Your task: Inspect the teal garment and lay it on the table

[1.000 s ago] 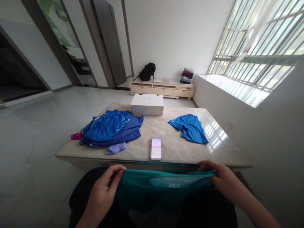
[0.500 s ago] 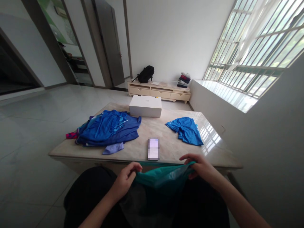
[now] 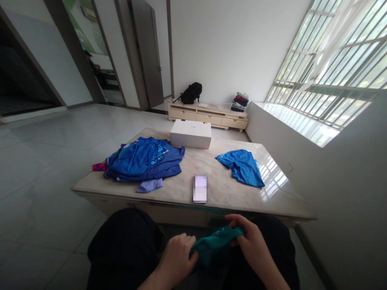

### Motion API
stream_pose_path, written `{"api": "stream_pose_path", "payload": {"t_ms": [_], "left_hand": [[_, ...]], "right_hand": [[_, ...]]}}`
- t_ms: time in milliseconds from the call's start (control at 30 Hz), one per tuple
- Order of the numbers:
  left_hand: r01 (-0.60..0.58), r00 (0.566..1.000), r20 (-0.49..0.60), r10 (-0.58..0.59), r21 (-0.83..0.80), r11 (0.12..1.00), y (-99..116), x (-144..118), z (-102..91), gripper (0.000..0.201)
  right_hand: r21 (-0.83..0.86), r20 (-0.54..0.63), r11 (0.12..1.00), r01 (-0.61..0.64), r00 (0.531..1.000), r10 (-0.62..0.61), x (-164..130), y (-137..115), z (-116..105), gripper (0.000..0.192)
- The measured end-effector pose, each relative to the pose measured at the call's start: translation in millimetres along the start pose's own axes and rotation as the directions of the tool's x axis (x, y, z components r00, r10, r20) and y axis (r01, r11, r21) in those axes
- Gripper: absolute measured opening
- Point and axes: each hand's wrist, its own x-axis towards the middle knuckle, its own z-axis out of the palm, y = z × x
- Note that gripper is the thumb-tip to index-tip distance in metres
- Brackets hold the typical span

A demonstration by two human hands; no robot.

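Both your hands, left (image 3: pixel 178 253) and right (image 3: pixel 252 245), are closed tight around the teal garment (image 3: pixel 213 245) bunched in your lap below the table (image 3: pixel 229 193) edge, so looks like one blue piece (image 3: pixel 242 167) is done and the pile (image 3: pixel 145 161) remains.

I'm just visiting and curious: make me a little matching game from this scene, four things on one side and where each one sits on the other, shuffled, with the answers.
Things:
1. teal garment
2. white box
3. black backpack
4. single blue shirt

Places:
A. on the low cabinet by the far wall
B. on the far edge of the table
C. bunched between the left hand and right hand, over the lap
D. on the table's right side, near the window

Pairs: 1-C, 2-B, 3-A, 4-D
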Motion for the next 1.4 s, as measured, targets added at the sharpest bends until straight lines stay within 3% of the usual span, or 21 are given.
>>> {"api": "stream_pose_path", "payload": {"t_ms": [100, 200, 300, 367, 467, 667, 767, 900, 1067, 1133, 1200, 1300, 1400], "left_hand": [[-0.031, 0.993, -0.116, 0.015, -0.143, 0.989, -6, 2, -9.1, 0.021], [-0.137, 0.969, -0.245, 0.036, -0.406, 0.903, -10, 4, -14.1, 0.025], [-0.12, 0.983, -0.185, 0.008, -0.602, 0.789, -12, 4, -13.6, 0.02], [-0.075, 0.992, -0.128, -0.011, -0.649, 0.757, -13, 1, -13.4, 0.019], [-0.126, 0.987, -0.154, 0.036, -0.628, 0.768, -12, -7, -15.7, 0.02], [-0.278, 0.951, -0.259, 0.167, -0.487, 0.828, -8, -9, -14.4, 0.025], [-0.263, 0.942, -0.31, 0.127, -0.452, 0.852, -10, -5, -11.2, 0.027], [-0.213, 0.929, -0.37, 0.031, -0.463, 0.861, -22, -6, -15.7, 0.031], [-0.234, 0.898, -0.437, 0.056, -0.365, 0.901, -34, -5, -31.4, 0.025], [-0.233, 0.894, -0.444, 0.055, -0.358, 0.904, -36, -3, -34.9, 0.024], [-0.233, 0.888, -0.457, 0.047, -0.36, 0.903, -37, 0, -34.7, 0.024], [-0.206, 0.868, -0.496, 0.0, -0.361, 0.91, -39, 3, -29.6, 0.029], [-0.155, 0.857, -0.513, -0.06, -0.365, 0.918, -38, 5, -25.2, 0.028]], "right_hand": [[-0.157, 0.032, 0.987, 0.043, 0.999, -0.039, -4, 7, 1, 0.064], [-0.202, 0.048, 0.978, 0.054, 0.998, -0.045, -6, 11, 3, 0.065], [-0.2, 0.05, 0.978, 0.054, 0.998, -0.045, -4, 12, 3, 0.065], [-0.21, 0.057, 0.977, 0.046, 0.998, -0.035, -2, 11, -1, 0.065], [-0.315, 0.041, 0.948, 0.034, 0.999, -0.022, 1, 11, -13, 0.068], [-0.606, -0.059, 0.795, 0.005, 0.997, -0.051, 4, 11, -37, 0.073], [-0.676, -0.06, 0.737, -0.015, 0.998, -0.035, 2, 8, -41, 0.073], [-0.78, 0.041, 0.625, 0.03, 0.999, 0.003, -4, 4, -47, 0.072], [-0.856, 0.044, 0.516, 0.023, 0.999, 0.027, -9, 8, -56, 0.07], [-0.836, 0.048, 0.548, 0.027, 0.999, 0.024, -9, 10, -58, 0.069], [-0.772, 0.068, 0.634, 0.046, 0.998, 0.01, -8, 12, -58, 0.067], [-0.573, 0.085, 0.816, 0.075, 0.996, -0.031, -2, 14, -58, 0.061], [-0.392, 0.04, 0.913, 0.11, 0.994, -0.103, 7, 20, -57, 0.058]]}}
